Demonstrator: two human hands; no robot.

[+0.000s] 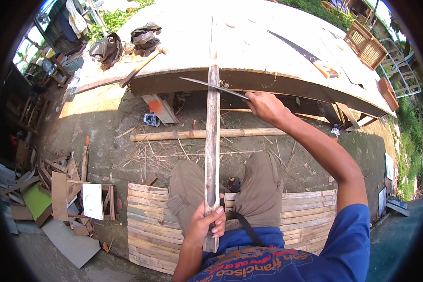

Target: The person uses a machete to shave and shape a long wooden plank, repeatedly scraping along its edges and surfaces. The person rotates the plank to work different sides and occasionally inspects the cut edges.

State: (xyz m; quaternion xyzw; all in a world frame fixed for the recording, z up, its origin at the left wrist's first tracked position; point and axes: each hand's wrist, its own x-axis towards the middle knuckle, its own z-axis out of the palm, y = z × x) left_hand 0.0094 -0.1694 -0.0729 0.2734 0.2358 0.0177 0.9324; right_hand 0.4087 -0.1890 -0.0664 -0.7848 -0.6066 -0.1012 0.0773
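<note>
A long split bamboo piece [212,141] runs from my lap up over the near edge of the white-topped table. My left hand [207,222] is closed round its lower end, close to my body. In my right hand [266,107] is a knife [196,82], its handle mostly hidden in the fist. The blade points left and lies across the bamboo just below the table edge. A small curled shaving [224,84] sits beside the blade, on the right of the bamboo.
On the table [188,51] are a handsaw [305,53], a hammer [143,66] and dark plastic bags [106,49]. A bamboo pole [183,135], a can [151,119] and loose shavings lie on the ground. Wood scraps [58,192] pile up left of the bamboo-slat seat [150,230].
</note>
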